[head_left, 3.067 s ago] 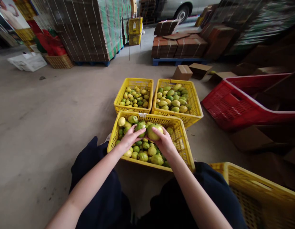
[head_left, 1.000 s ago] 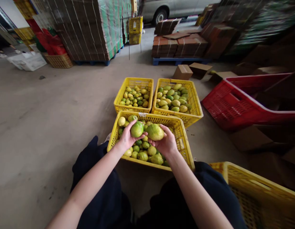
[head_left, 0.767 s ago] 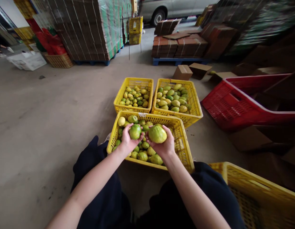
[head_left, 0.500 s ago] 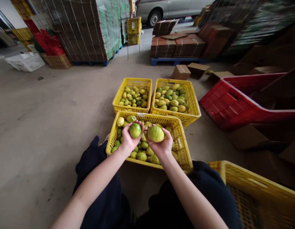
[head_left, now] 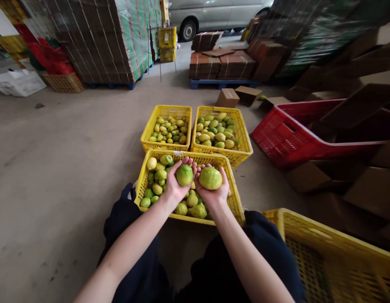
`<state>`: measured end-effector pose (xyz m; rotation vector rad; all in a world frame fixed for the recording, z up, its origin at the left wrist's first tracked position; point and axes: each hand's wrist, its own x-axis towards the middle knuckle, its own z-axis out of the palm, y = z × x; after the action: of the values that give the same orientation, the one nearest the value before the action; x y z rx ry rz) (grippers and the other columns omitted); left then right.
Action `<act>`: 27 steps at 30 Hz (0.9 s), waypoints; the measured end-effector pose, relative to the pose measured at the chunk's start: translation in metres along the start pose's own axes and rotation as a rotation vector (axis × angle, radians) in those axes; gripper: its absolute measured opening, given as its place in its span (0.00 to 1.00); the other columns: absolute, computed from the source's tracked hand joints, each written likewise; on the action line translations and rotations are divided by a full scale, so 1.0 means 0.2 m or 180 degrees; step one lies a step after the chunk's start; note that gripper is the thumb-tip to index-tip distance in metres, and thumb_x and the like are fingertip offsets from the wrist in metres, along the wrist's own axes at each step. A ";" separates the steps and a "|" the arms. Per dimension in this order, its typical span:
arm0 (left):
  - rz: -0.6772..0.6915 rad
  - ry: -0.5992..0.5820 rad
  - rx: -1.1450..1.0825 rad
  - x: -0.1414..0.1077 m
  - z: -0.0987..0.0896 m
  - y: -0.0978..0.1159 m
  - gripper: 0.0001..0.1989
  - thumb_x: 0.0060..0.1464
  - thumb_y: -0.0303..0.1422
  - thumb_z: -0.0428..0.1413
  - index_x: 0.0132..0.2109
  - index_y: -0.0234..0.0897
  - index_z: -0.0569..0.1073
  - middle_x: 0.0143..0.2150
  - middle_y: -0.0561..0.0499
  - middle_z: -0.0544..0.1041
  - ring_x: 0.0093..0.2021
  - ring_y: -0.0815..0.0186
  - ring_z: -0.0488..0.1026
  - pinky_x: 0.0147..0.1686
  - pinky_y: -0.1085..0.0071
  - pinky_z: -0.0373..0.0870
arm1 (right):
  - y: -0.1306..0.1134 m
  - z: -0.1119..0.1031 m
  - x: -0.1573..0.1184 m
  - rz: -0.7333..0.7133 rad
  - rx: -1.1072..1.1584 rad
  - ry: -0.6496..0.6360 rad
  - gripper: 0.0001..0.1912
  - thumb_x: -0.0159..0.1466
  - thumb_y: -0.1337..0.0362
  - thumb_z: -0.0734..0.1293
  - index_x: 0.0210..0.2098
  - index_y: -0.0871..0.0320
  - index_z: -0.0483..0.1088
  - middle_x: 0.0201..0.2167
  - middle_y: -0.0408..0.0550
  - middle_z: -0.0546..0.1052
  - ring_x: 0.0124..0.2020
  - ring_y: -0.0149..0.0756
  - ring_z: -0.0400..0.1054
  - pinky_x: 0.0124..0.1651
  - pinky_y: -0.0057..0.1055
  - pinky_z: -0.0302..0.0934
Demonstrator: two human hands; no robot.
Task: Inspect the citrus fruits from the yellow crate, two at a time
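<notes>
Cradled in the upturned palm of my left hand is a round green lemon. My right hand is cupped under a larger yellow-green lemon with a bumpy skin. The two hands are side by side, fingertips close together, above the near yellow crate. Several green and yellow lemons lie in that crate, partly hidden by my hands and forearms.
Behind stand a left yellow crate and a right yellow crate, both holding lemons. A red crate with cardboard is at right, and another yellow crate by my right leg. Beyond are flattened cartons on a blue pallet.
My view has shifted, so the crates appear further left. Both hands still hold the same two lemons, now slightly right of where they were over the near crate.
</notes>
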<state>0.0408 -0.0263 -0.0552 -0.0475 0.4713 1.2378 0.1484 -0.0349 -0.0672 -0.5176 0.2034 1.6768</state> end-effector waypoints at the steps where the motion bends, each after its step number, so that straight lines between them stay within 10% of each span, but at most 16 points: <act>1: 0.0002 -0.0041 0.0034 -0.01 0.01 0.01 0.07 0.50 0.27 0.53 0.36 0.34 0.75 0.35 0.49 0.78 0.39 0.67 0.75 0.40 0.75 0.71 | 0.00 0.00 0.00 0.0009 0.0014 -0.0023 0.12 0.58 0.56 0.60 0.31 0.58 0.68 0.28 0.48 0.75 0.31 0.36 0.71 0.31 0.32 0.69; 16: -0.0082 0.0008 0.0510 -0.02 -0.09 0.09 0.09 0.52 0.31 0.50 0.38 0.35 0.73 0.38 0.49 0.77 0.42 0.63 0.74 0.41 0.67 0.73 | -0.02 0.00 -0.01 -0.0035 0.0027 -0.0228 0.08 0.56 0.59 0.62 0.30 0.57 0.68 0.28 0.45 0.75 0.32 0.34 0.71 0.34 0.31 0.68; 23: -0.1393 0.0771 0.1897 -0.11 -0.45 0.01 0.06 0.51 0.30 0.51 0.29 0.34 0.70 0.26 0.48 0.73 0.26 0.66 0.74 0.28 0.72 0.72 | -0.09 0.05 -0.03 -0.0144 0.0237 -0.0159 0.08 0.56 0.60 0.62 0.31 0.57 0.69 0.27 0.45 0.76 0.32 0.35 0.71 0.32 0.31 0.68; 27: -0.1521 0.1080 0.2830 0.01 -0.36 0.15 0.06 0.50 0.33 0.55 0.34 0.34 0.69 0.28 0.46 0.73 0.28 0.63 0.74 0.29 0.67 0.72 | -0.10 0.06 -0.04 -0.0121 0.0233 -0.0170 0.07 0.56 0.60 0.62 0.31 0.56 0.69 0.26 0.44 0.76 0.31 0.34 0.71 0.32 0.32 0.68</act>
<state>-0.0086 -0.0347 -0.1152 0.3719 1.1965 0.4729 0.1665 -0.0328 -0.0504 -0.4190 0.2140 1.6378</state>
